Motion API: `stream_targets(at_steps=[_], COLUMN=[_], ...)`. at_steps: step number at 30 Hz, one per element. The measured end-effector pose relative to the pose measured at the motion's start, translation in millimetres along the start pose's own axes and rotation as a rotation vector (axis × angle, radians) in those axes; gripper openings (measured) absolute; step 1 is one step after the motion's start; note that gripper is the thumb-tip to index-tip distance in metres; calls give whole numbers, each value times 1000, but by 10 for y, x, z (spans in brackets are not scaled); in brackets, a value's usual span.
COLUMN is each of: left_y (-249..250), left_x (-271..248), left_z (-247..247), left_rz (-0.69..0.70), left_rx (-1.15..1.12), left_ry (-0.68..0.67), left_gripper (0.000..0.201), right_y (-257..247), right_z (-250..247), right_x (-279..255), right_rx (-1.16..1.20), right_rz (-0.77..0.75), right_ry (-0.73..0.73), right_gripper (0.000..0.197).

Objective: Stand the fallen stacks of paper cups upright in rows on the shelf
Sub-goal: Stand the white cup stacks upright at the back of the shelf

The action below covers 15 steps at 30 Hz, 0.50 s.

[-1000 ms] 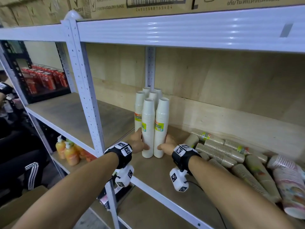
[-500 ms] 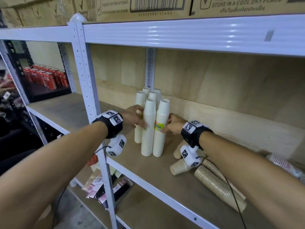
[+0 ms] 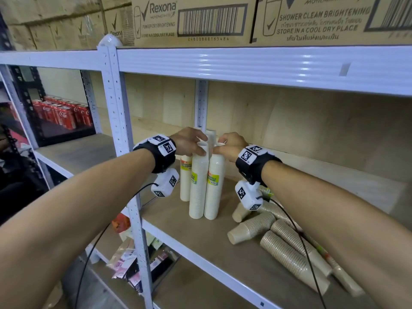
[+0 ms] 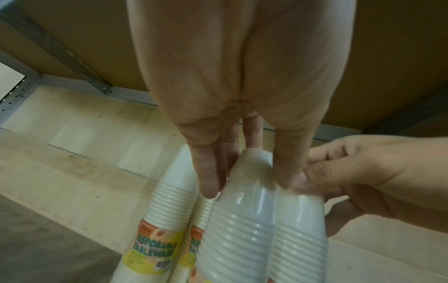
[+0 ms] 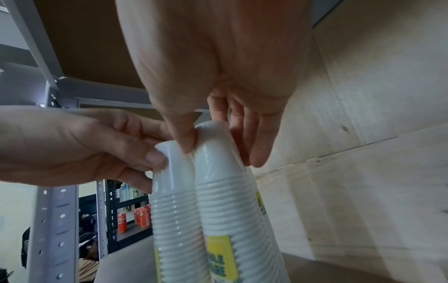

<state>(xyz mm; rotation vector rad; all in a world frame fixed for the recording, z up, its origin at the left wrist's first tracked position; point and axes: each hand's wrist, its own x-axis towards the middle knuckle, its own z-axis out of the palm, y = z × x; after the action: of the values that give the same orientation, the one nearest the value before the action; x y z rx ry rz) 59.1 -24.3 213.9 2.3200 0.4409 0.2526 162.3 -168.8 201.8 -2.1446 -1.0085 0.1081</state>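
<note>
Several white paper cup stacks stand upright on the wooden shelf [image 3: 169, 219] near the back post. My left hand [image 3: 200, 148] pinches the top of the front left white stack [image 3: 197, 186], also seen in the left wrist view [image 4: 240, 220]. My right hand [image 3: 219, 148] pinches the top of the front right white stack [image 3: 214, 188], with thumb and fingers on either side of it [image 5: 223, 181]. The two stacks touch. To the right, brown cup stacks [image 3: 289, 246] lie fallen on the shelf under my right forearm.
A white perforated upright [image 3: 124, 152] stands left of the stacks, and the upper shelf beam [image 3: 245, 65] with cardboard boxes [image 3: 191, 18] is just overhead. Red cans [image 3: 64, 112] sit on a black rack at the far left. Packets [image 3: 133, 264] lie on the lower shelf.
Both hands have slid up the two front white stacks, from their bases through the middle to the tops. The stacks stay upright.
</note>
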Motion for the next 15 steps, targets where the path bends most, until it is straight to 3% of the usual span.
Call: stream_targets(at_steps=[6, 11, 15], left_y=[-51, -55, -58], left_x=[53, 51, 46], left_z=[61, 75, 50], left_rz=[34, 10, 38], left_rx=[36, 13, 51], left_ry=[62, 122, 98], left_gripper=[42, 40, 50], right_y=[28, 48, 55], right_z=[23, 48, 35], right_x=[7, 41, 61], right_rx=[17, 19, -46], right_rz=[-41, -43, -52], right_ry=[-4, -29, 2], right_gripper=[18, 27, 32])
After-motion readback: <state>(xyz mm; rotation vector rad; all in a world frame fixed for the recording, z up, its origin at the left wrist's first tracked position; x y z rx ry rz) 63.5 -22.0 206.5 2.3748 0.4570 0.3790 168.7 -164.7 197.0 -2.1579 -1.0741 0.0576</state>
